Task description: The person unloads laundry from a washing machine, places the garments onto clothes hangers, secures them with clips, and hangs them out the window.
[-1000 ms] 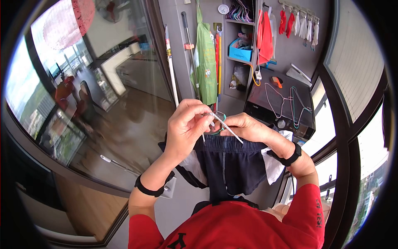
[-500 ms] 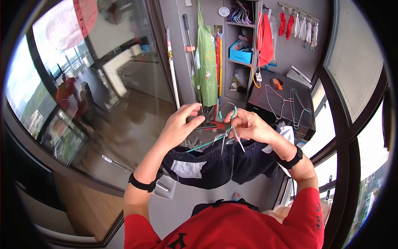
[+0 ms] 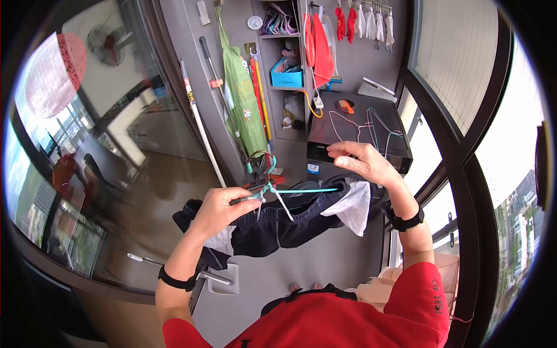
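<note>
A pair of dark shorts (image 3: 261, 235) hangs from a teal clothes hanger (image 3: 307, 191), whose hook points up. Its white pocket linings (image 3: 354, 211) are turned out, and a drawstring (image 3: 282, 206) dangles from the waist. My left hand (image 3: 223, 209) is closed around the hanger near its middle, with fingers and thumb pinched together just above the waistband. My right hand (image 3: 362, 162) is held above the right side of the shorts, fingers stretched out and holding nothing. The hanger's left arm is mostly hidden by my left hand and the cloth.
More hangers (image 3: 368, 124) and an orange brush (image 3: 346, 107) lie on a black cabinet (image 3: 319, 152). A green apron (image 3: 243, 104) and poles (image 3: 197, 122) stand along the wall. Small socks (image 3: 371, 24) hang at the back. A dustpan (image 3: 220, 281) is on the floor.
My left hand has gone from empty to gripping the hanger. My right hand has let go of it and moved right and up. The shorts have swung left, and the view has turned right.
</note>
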